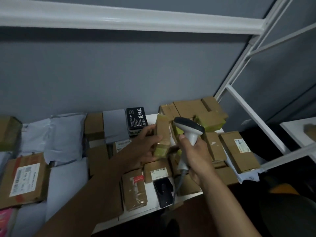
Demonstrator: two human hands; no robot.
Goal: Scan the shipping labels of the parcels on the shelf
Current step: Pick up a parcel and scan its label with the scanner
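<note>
Left hand [143,146] gripping a small brown taped parcel [162,136] upright above the crowded white shelf [150,190], right hand [196,154] wrapped round a grey scanner [189,130] (head just beside parcel), label unseen.

You face a flat grey wall [119,74] that fills the view from nine through twelve o'clock, dimly lit, with a darker band of shadow just under the white shelf beam [130,19] running across the top. At two to four o'clock, white metal uprights and braces [239,69] of the shelving frame slant down against more grey wall. The white shelf board [150,212] lies at six o'clock, and a second white shelf [294,129] sits at three o'clock.
</note>
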